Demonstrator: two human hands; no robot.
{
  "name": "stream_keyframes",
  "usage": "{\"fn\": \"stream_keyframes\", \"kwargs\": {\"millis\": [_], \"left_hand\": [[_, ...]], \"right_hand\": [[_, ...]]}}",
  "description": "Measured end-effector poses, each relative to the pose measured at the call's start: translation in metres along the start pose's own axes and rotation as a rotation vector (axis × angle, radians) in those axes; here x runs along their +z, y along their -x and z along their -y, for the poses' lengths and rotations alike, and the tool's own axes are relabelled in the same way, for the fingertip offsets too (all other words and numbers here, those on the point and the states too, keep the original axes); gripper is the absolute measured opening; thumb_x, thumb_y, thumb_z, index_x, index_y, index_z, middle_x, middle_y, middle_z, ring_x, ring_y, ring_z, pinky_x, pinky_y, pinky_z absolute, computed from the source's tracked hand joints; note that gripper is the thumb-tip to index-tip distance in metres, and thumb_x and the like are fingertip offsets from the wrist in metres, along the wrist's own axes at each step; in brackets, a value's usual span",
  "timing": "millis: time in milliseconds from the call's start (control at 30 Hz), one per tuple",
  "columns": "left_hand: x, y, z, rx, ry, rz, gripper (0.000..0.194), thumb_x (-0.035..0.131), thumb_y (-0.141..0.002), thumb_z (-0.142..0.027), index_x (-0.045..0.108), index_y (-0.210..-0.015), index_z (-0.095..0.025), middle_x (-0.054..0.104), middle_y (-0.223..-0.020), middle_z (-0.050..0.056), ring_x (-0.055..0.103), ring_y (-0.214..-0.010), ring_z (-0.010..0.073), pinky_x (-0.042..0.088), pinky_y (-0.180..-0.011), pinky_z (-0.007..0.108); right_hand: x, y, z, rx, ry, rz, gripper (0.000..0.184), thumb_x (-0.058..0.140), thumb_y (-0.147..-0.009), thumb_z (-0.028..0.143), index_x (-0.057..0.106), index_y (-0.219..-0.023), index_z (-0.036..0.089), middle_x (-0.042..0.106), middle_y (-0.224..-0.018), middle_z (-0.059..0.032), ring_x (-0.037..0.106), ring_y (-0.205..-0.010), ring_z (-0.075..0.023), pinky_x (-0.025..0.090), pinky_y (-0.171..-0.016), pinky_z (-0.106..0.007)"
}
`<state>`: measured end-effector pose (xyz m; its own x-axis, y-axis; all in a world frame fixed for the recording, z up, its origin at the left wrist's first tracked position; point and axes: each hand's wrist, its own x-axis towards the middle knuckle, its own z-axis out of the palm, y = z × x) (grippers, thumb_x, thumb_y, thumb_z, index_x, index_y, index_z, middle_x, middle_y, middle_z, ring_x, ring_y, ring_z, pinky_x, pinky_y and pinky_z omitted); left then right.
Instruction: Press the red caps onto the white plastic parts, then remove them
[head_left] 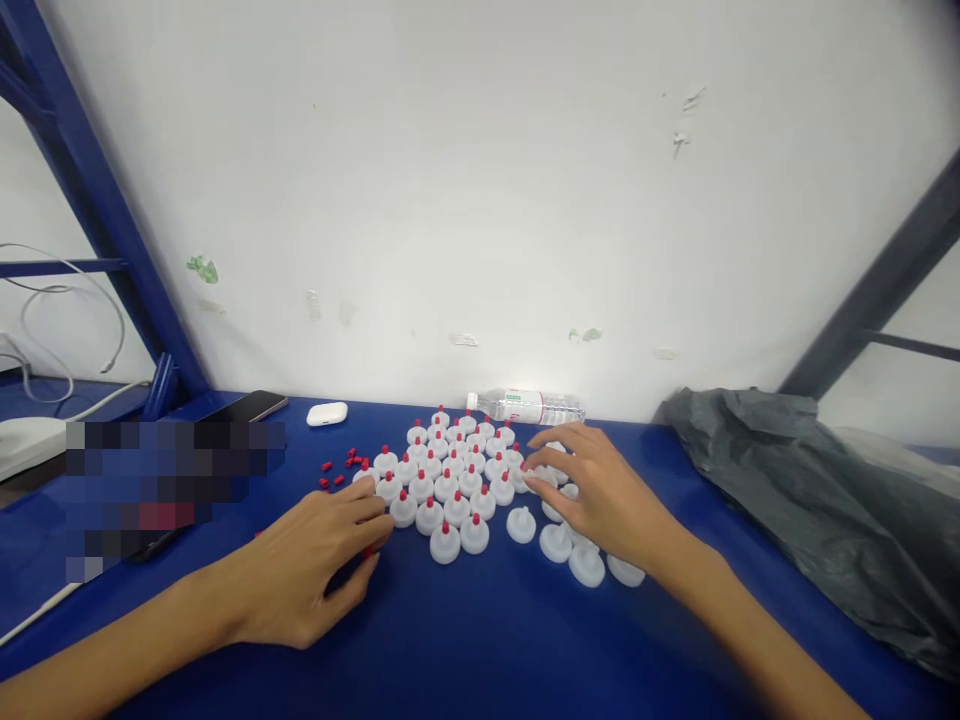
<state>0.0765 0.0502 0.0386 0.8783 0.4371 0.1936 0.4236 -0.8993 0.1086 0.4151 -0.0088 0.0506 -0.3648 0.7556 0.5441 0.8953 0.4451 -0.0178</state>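
Several white caps with red tips [450, 480] stand packed together on the blue table [480, 640]. My left hand [315, 570] lies at their near left edge, fingers curled down, and pinches a small red piece near the closest caps. My right hand [600, 490] rests over several plain white caps [562, 545] on the right side, fingers bent, its fingertips touching one cap beside the cluster. Loose red tips [337, 470] lie scattered to the left of the cluster.
A clear water bottle [529, 405] lies against the white wall behind the caps. A white earbud case [327, 413] and a dark phone [251, 405] sit at the back left. A grey plastic bag [810, 500] covers the right side. White cables [45, 340] hang at far left.
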Motion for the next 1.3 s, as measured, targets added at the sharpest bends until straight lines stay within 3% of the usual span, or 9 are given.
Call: {"fn": "stream_keyframes", "kwargs": {"millis": [200,367,467,633,833,1033,1167,1200,1300], "left_hand": [[-0.008,-0.002,0.001,0.001,-0.032,0.057,0.015,0.052,-0.082,-0.007,0.054,-0.082,-0.022,0.061,-0.090,0.004,0.055,-0.086,0.0219,0.042,-0.067,0.034],[-0.006,-0.002,0.001,-0.014,-0.014,0.127,0.023,0.052,-0.072,-0.002,0.053,-0.083,-0.022,0.061,-0.091,0.004,0.057,-0.089,0.0233,0.041,-0.066,0.034],[-0.006,0.001,0.007,-0.030,-0.007,0.083,0.030,0.050,-0.070,-0.003,0.054,-0.092,-0.023,0.061,-0.093,0.003,0.057,-0.087,0.0228,0.039,-0.067,0.034],[-0.016,0.006,0.029,-0.128,-0.140,-0.170,0.011,0.042,-0.092,-0.018,0.052,-0.091,-0.022,0.059,-0.085,0.005,0.054,-0.079,0.0233,0.037,-0.065,0.035],[-0.011,0.002,0.037,-0.227,-0.302,-0.090,0.032,0.044,-0.102,-0.040,0.054,-0.078,-0.022,0.062,-0.076,0.005,0.058,-0.073,0.0240,0.036,-0.063,0.035],[0.001,0.001,0.032,-0.179,-0.242,-0.145,0.026,0.042,-0.100,-0.028,0.057,-0.080,-0.022,0.060,-0.071,0.000,0.056,-0.059,0.0171,0.035,-0.058,0.031],[0.000,0.006,0.016,-0.054,-0.105,-0.325,0.019,0.042,-0.101,-0.021,0.056,-0.089,-0.022,0.060,-0.071,-0.001,0.055,-0.060,0.0142,0.039,-0.059,0.028],[0.000,0.007,0.010,-0.005,-0.057,-0.378,0.015,0.044,-0.101,-0.018,0.056,-0.093,-0.022,0.062,-0.073,-0.001,0.057,-0.062,0.0138,0.040,-0.060,0.027],[0.005,0.008,-0.008,0.130,0.009,-0.459,0.013,0.050,-0.099,-0.014,0.057,-0.106,-0.023,0.069,-0.084,0.001,0.065,-0.072,0.0142,0.045,-0.063,0.025]], "right_hand": [[0.001,0.001,-0.001,-0.021,0.029,0.110,0.007,0.071,-0.095,0.024,0.076,-0.099,0.024,0.073,-0.095,-0.0022,0.066,-0.092,-0.0205,0.050,-0.088,-0.041],[0.000,0.000,0.002,-0.022,-0.055,0.170,0.007,0.070,-0.095,0.021,0.076,-0.095,0.023,0.077,-0.090,-0.0003,0.068,-0.090,-0.0206,0.046,-0.096,-0.046],[0.000,0.000,0.001,-0.005,-0.060,0.179,0.007,0.069,-0.096,0.023,0.076,-0.095,0.023,0.077,-0.086,0.0000,0.068,-0.089,-0.0215,0.043,-0.100,-0.050],[-0.004,-0.002,0.004,-0.013,-0.005,0.075,0.016,0.059,-0.102,0.025,0.075,-0.098,0.022,0.077,-0.088,-0.0018,0.066,-0.087,-0.0203,0.041,-0.101,-0.048],[-0.006,-0.003,0.017,-0.090,-0.020,-0.040,0.026,0.053,-0.105,0.023,0.074,-0.089,0.021,0.070,-0.073,0.0006,0.063,-0.072,-0.0155,0.037,-0.106,-0.045],[0.002,-0.003,0.032,-0.182,-0.087,-0.184,0.025,0.054,-0.104,0.019,0.071,-0.086,0.019,0.067,-0.069,0.0024,0.059,-0.066,-0.0128,0.037,-0.105,-0.041],[0.004,-0.002,0.053,-0.240,-0.139,-0.217,0.014,0.056,-0.103,0.023,0.069,-0.105,0.020,0.071,-0.080,0.0006,0.064,-0.075,-0.0155,0.037,-0.105,-0.042],[0.005,-0.002,0.060,-0.254,-0.156,-0.203,0.018,0.057,-0.103,0.029,0.067,-0.116,0.020,0.074,-0.089,-0.0014,0.066,-0.081,-0.0174,0.036,-0.105,-0.043],[0.009,0.001,0.082,-0.287,-0.225,-0.127,0.058,0.056,-0.100,0.058,0.054,-0.140,0.017,0.074,-0.115,-0.0075,0.068,-0.100,-0.0224,0.031,-0.111,-0.044]]}}
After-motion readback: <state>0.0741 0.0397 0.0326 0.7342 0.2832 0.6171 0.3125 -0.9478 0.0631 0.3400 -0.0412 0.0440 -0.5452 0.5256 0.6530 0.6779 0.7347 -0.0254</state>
